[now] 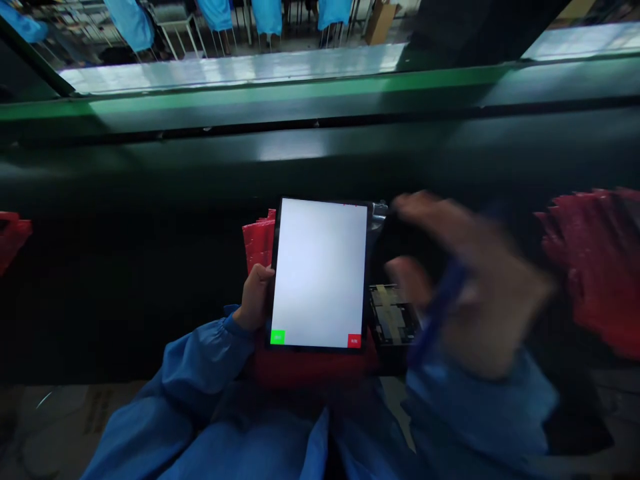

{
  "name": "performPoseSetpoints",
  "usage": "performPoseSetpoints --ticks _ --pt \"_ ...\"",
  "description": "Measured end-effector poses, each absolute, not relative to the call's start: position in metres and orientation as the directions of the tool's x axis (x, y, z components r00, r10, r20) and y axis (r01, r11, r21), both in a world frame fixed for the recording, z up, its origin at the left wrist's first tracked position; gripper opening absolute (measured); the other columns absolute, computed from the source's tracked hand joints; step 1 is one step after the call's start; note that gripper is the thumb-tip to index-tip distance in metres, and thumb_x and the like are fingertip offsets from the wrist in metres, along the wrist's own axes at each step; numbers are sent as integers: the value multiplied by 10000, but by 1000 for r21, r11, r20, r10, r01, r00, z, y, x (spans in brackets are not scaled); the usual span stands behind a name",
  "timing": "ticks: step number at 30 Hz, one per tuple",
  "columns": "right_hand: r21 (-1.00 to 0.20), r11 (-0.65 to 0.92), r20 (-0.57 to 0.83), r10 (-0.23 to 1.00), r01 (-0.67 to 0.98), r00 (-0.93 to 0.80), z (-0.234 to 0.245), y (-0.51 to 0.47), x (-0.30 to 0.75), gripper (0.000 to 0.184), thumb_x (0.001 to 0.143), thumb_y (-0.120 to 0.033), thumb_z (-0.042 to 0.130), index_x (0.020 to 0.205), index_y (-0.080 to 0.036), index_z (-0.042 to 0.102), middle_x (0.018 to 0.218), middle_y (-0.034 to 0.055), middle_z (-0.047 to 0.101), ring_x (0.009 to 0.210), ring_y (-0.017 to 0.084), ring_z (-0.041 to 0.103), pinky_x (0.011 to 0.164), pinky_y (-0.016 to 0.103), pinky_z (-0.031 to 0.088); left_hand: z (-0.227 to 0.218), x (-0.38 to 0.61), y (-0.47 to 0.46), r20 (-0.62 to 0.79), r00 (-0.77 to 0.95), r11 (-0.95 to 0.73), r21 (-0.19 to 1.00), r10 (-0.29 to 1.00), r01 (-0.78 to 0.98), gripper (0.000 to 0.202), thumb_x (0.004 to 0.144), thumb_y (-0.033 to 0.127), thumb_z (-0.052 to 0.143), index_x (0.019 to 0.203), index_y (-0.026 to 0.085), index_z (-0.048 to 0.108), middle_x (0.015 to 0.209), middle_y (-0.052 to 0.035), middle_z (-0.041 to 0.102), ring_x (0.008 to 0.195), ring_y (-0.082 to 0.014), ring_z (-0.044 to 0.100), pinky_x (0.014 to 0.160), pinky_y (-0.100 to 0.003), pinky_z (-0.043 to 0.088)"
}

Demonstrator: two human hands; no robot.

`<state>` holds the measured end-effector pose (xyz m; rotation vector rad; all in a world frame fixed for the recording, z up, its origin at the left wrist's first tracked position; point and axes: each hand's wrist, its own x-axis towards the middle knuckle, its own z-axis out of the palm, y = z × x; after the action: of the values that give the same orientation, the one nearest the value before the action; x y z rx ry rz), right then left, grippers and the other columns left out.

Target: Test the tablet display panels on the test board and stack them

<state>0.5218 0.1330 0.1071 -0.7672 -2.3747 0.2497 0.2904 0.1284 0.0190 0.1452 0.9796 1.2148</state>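
Note:
A tablet (320,270) with a lit white screen stands in front of me, a green button at its lower left and a red one at its lower right. My left hand (256,293) grips its left edge, fingers wrapped behind it. My right hand (465,280) hovers to the right of the tablet, smeared by motion, with a blue strap or pen-like thing across it; its fingers look spread. Red bags (259,243) lie under and behind the tablet. A dark part with tape strips (393,313) lies just right of the tablet.
A dark green conveyor belt (200,173) runs across ahead. More red bags (595,267) pile at the right and another red bag (13,237) at the far left. Blue garments (133,20) hang beyond the line. My blue sleeves (200,387) fill the foreground.

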Motion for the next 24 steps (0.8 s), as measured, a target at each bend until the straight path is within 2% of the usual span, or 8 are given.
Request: performPoseSetpoints --ticks 3,7,11,14,17,19,21,24 --pt "-308 813 496 581 494 -646 90 134 491 408 855 -353 767 1250 -332 670 1385 62 637 1350 328 548 1057 541 534 23 293 127 -548 -22 381 609 836 -696 113 571 198 544 651 190 623 540 -5 641 726 -286 716 626 -343 587" --pt "-204 809 486 573 552 -660 56 131 471 354 891 -282 733 1239 -277 664 1453 100 577 1403 337 490 1113 603 480 25 293 127 -526 55 400 571 849 -717 126 581 200 546 674 191 631 614 -16 689 760 -286 722 632 -337 587" --pt "-93 814 537 526 573 -659 35 121 483 205 947 -145 630 1138 -199 681 1398 150 611 1348 309 552 1086 539 533 19 290 128 -516 42 397 602 856 -693 48 585 221 545 608 196 579 566 -7 650 674 -254 700 547 -297 551" --pt "-165 796 651 532 583 -542 34 113 505 250 931 -112 642 1160 -205 682 1353 132 649 1257 283 635 1055 487 569 11 288 129 -454 -142 291 748 879 -596 18 601 211 557 597 199 543 552 16 618 595 -206 656 489 -263 511" --pt "-321 671 759 604 668 -243 27 111 535 320 921 -121 655 1221 -230 677 1291 87 697 1109 260 720 935 410 630 4 287 128 -357 -304 192 867 883 -459 103 646 179 563 584 209 486 520 44 565 497 -147 570 431 -226 453" --pt "-459 524 720 693 717 -46 11 111 558 268 944 -164 633 1192 -241 699 1174 56 749 980 241 758 814 359 651 2 287 128 -355 -293 212 880 887 -426 150 690 159 546 582 213 458 505 43 525 486 -134 538 421 -217 429" --pt "-545 385 625 779 745 54 -10 112 581 198 967 -244 616 1131 -232 725 1025 41 778 864 227 769 720 330 644 3 286 128 -332 -337 192 902 881 -387 181 718 124 533 592 212 438 512 41 498 508 -126 525 434 -207 414" --pt "-536 280 521 852 796 51 -40 112 607 201 972 -329 591 1039 -210 739 881 38 773 754 208 752 653 302 613 8 286 129 -222 -512 120 967 830 -225 229 699 16 524 614 201 420 541 60 477 525 -102 481 465 -188 385"
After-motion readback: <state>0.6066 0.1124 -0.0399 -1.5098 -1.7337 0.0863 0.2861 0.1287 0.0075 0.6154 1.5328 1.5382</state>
